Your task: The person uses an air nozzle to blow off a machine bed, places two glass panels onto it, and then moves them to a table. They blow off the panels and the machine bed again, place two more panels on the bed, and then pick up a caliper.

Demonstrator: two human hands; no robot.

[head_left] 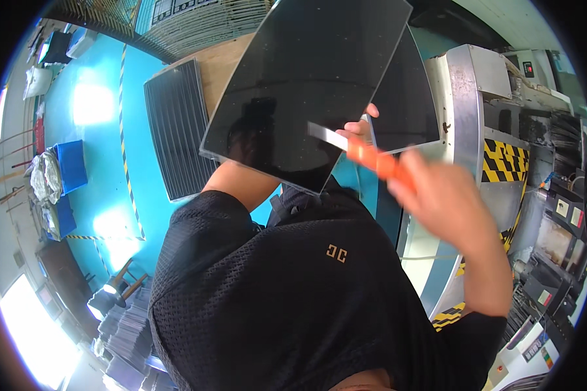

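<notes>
A large glossy black panel (pixel 293 91) is held tilted in front of my chest, its dark surface reflecting and dotted with small pale specks. My left forearm passes beneath it, and the fingers of my left hand (pixel 359 126) curl round its right edge; the palm is hidden. My right hand (pixel 440 195), slightly blurred, grips an orange-handled utility knife (pixel 375 158). Its metal blade points up and left over the lower right part of the panel; I cannot tell whether it touches. Behind, another black panel (pixel 407 98) lies to the right.
A stack of dark ribbed sheets (pixel 179 127) sits left on a wooden board (pixel 227 62). A metal machine frame (pixel 463 98) with yellow-black striped tape rises close on the right. Blue bins (pixel 72 163) stand on the blue floor (pixel 98 189) at far left.
</notes>
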